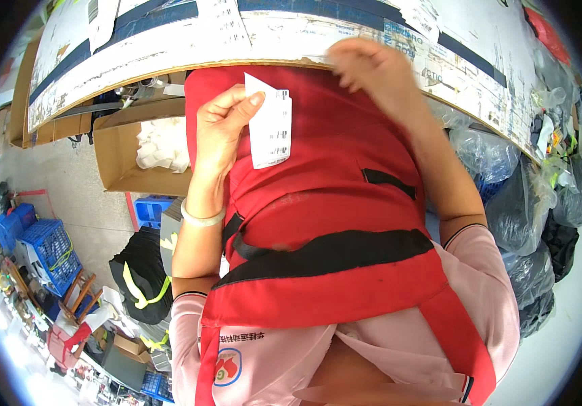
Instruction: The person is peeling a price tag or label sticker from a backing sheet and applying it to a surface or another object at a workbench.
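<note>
My left hand [222,128] is closed, pinching a strip of white barcode labels [270,132] between thumb and fingers. The strip hangs folded in front of my red apron [331,162], its upper end coming to a point. Over the table's near edge is my right hand [380,76], its fingers bent and smeared by motion. Whether anything small sits in those fingertips is not clear. Further strips of barcode labels [224,30] lie on the worn white tabletop [345,32], past my left hand.
Under the table at left, a cardboard box [118,159] holds crumpled white scraps [162,143]. Clear plastic bags [517,203] are piled at right. A black bundle with a yellow-green tie [143,277] and a blue crate [53,254] stand at left. Another person [67,342] is far off, lower left.
</note>
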A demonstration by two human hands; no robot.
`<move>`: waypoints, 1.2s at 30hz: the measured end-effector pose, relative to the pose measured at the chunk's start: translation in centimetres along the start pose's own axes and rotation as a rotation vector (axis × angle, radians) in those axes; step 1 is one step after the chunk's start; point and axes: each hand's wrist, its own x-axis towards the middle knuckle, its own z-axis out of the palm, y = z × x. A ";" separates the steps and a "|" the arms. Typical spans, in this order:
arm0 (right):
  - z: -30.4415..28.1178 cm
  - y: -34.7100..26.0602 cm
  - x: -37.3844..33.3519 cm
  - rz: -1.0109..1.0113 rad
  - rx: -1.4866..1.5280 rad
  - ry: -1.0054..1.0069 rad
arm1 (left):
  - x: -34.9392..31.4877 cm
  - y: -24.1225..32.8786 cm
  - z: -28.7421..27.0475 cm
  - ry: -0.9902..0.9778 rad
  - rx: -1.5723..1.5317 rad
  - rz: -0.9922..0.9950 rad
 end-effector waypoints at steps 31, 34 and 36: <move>-1.0 0.9 5.1 0.091 -0.122 0.016 | 1.6 -1.1 -0.7 0.163 -0.040 -0.109; -0.8 0.8 5.2 0.085 -0.116 0.008 | 1.6 -0.9 -0.7 0.165 -0.031 -0.103; -0.6 0.8 5.3 0.086 -0.111 0.003 | 1.6 -0.9 -0.7 0.166 -0.028 -0.104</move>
